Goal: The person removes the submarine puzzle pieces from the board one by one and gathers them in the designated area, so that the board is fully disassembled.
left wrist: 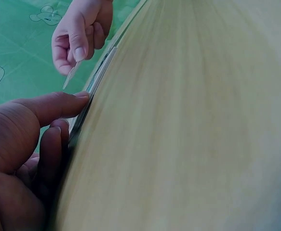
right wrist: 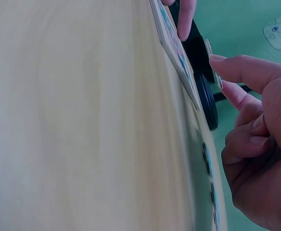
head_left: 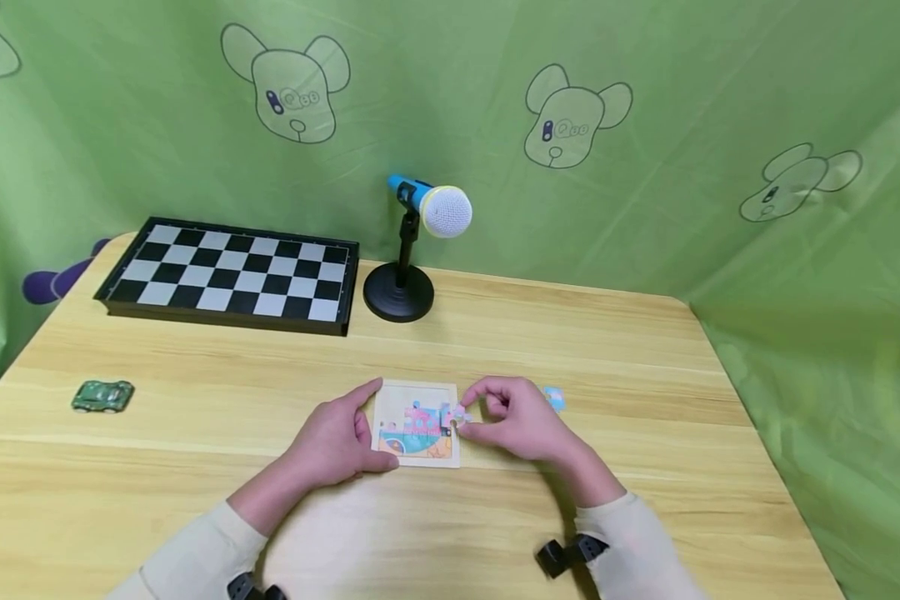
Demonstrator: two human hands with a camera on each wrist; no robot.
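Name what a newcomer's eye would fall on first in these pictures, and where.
Probably the checkered board at the back left of the table, and the blue microphone on a black stand just right of it. Then, nearer the front, the left hand holds a puzzle tray by its left side, while the right hand pinches a puzzle piece near its right edge.

I see a puzzle in pink, teal and orange within its off-white tray; the held piece shows pink and pale blue, the loose piece mostly blue. My feed gives the board black and white checks, the microphone blue, yellow and white, the toy car mottled green, the backdrop green with dark-outlined animal heads, the tabletop streaked yellow.
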